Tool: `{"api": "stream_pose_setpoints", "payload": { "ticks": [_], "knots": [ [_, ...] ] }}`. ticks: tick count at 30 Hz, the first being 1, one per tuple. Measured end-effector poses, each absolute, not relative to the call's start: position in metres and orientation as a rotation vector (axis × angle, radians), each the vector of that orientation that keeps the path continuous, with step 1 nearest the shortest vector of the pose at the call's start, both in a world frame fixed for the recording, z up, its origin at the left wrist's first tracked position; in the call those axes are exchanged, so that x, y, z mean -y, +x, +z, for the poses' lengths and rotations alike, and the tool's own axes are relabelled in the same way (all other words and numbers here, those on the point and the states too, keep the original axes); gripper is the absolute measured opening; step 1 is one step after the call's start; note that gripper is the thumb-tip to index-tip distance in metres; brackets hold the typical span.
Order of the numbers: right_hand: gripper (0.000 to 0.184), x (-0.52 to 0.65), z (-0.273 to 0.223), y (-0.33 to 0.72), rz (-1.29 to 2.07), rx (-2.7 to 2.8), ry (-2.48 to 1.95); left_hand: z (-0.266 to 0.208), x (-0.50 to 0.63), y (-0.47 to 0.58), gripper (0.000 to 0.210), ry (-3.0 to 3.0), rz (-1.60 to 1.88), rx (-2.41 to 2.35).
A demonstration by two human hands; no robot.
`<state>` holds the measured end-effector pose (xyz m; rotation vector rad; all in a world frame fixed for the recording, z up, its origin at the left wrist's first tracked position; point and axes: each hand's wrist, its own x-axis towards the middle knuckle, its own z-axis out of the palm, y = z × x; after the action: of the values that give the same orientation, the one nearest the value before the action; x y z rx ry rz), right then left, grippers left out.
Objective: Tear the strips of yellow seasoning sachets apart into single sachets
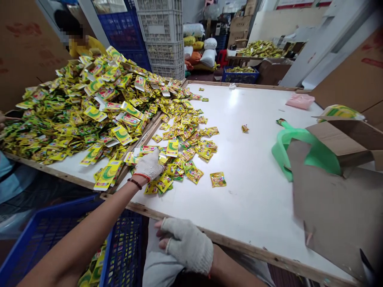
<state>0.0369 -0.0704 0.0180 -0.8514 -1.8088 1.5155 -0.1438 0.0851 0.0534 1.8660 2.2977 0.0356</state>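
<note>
My left hand point(149, 165), in a white knitted glove, reaches into yellow candy packets and small yellow boxes beside the wooden divider. Its fingertips are among the packets, so whether they grip anything is hidden. A yellow box point(172, 148) lies just beyond the fingers, and several loose packets point(164, 183) lie beside the hand. My right hand point(188, 243), in a fingerless white glove, is at the table's near edge, thumb and fingers apart, holding nothing. A single flat packet point(218, 179) lies on the white tabletop point(245, 215), apart from the pile.
A large heap of packets and boxes point(98, 103) fills the left table, with a person point(86, 44) behind it. On the right are a green dustpan point(284, 149) and a cardboard box point(329, 199). A blue crate point(124, 247) stands below; grey crates point(161, 30) rise behind.
</note>
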Motion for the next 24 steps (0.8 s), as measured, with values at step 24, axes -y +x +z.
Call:
{"api": "stream_pose_setpoints", "payload": {
  "ticks": [24],
  "knots": [
    [0.040, 0.049, -0.024, 0.140, 1.293, 1.167, -1.430, -0.021, 0.024, -0.014, 0.027, 1.098, 0.946, -1.028]
  ]
}}
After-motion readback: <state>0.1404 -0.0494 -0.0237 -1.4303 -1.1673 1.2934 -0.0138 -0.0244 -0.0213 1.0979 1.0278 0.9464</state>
